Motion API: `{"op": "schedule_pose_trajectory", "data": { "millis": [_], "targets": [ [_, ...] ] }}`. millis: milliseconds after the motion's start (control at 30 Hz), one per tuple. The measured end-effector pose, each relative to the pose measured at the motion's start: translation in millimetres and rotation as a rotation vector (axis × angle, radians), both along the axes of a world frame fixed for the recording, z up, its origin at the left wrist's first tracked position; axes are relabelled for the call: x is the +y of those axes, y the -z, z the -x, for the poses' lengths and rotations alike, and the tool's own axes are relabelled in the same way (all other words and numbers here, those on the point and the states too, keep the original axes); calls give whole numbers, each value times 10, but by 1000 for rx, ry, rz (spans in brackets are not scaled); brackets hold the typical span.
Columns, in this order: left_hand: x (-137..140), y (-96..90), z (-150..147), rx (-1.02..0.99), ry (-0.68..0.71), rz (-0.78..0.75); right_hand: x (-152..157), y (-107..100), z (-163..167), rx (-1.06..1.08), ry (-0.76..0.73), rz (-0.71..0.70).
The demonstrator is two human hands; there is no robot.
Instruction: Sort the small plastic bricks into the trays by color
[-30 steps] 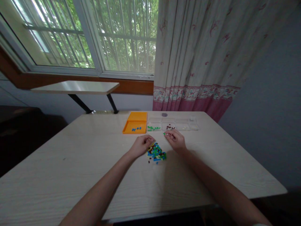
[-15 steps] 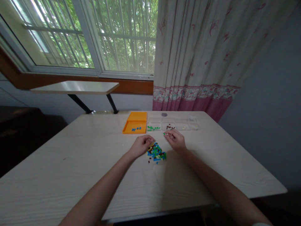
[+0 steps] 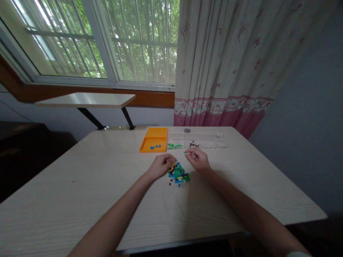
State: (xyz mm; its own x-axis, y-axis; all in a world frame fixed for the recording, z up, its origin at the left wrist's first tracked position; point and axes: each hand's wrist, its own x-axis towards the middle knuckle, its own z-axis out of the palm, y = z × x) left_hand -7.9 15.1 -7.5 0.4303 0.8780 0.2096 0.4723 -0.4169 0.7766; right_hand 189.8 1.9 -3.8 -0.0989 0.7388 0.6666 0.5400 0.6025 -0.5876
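My right hand [image 3: 198, 160] pinches a small green toy brick [image 3: 185, 152] between its fingertips, just in front of the clear compartment box [image 3: 211, 145]. My left hand [image 3: 161, 166] is closed at the upper left edge of a mixed pile of small bricks [image 3: 178, 172]; whatever its fingers hold is hidden. Blue, green, dark brown and pale yellow pieces make up the pile. Inside the clear box, green bricks [image 3: 175, 145] lie in the left compartment and dark brown bricks [image 3: 193, 144] in the one beside it. Blue bricks [image 3: 155, 147] rest in the open orange case [image 3: 153, 140].
Both boxes stand side by side on the pale wooden table [image 3: 107, 192]. A grey round object [image 3: 187, 130] lies behind the clear box. At the back left, a raised shelf [image 3: 88, 99] stands on black legs. A curtain [image 3: 214, 71] hangs behind the table.
My right hand has shifted slightly left and down with the green toy brick still pinched. My left hand stays in nearly the same place beside the pile.
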Motion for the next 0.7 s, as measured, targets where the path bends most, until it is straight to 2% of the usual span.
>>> {"op": "schedule_pose_trajectory", "data": {
  "millis": [133, 467, 567, 700],
  "targets": [
    [3, -23, 21, 29, -5, -12, 200, 42, 47, 6, 47, 86],
    [59, -53, 143, 162, 11, -60, 794, 3, 148, -143, 234, 123],
    [68, -82, 187, 208, 22, -81, 815, 19, 122, -165, 228, 143],
    [53, -149, 229, 238, 99, -76, 671, 52, 46, -174, 174, 133]
  ]
}}
